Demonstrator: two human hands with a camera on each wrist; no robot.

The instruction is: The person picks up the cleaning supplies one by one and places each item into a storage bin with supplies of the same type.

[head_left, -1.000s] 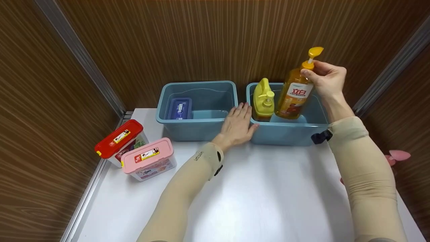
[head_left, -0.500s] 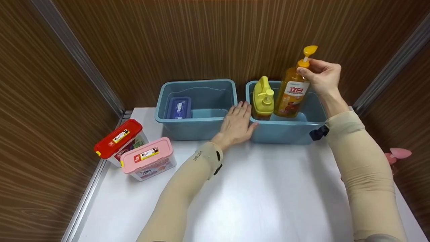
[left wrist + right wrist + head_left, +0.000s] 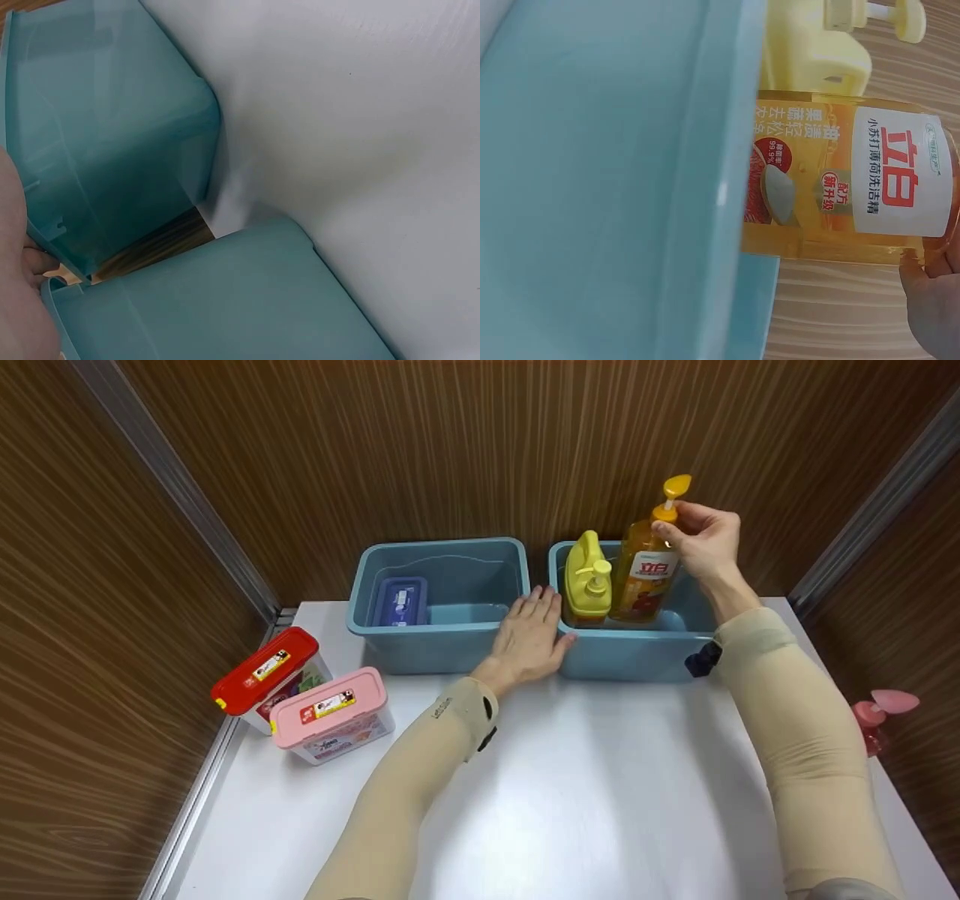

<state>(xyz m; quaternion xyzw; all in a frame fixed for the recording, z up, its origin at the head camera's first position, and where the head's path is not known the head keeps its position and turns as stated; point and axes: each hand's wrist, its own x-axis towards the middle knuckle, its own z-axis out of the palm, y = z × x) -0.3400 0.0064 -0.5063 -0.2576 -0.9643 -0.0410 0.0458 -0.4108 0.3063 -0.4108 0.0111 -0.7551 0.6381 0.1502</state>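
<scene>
An amber pump bottle of dish soap (image 3: 643, 577) stands inside the right blue bin (image 3: 637, 658), its top leaning slightly right. My right hand (image 3: 709, 541) pinches its neck just below the yellow pump. Close by on the left, a yellow jug with a pump (image 3: 587, 585) occupies the same bin. In the right wrist view the bottle's label (image 3: 900, 172) shows beyond the bin's rim (image 3: 720, 187), while its lower end is hidden. My left hand (image 3: 526, 639) lies with straight fingers over the adjoining rims of the right bin and the left blue bin (image 3: 427, 654).
A purple-lidded box (image 3: 401, 601) sits at the left end of the left bin. On the white table, a red-lidded box (image 3: 266, 671) and a pink-lidded box (image 3: 330, 709) stand side by side. A pink pump bottle (image 3: 874, 716) is at the right edge, partly behind my arm.
My right hand has shifted left and slightly down, bringing the dish soap bottle closer to the yellow jug and more upright. More of the pink pump bottle shows. My left hand stays put.
</scene>
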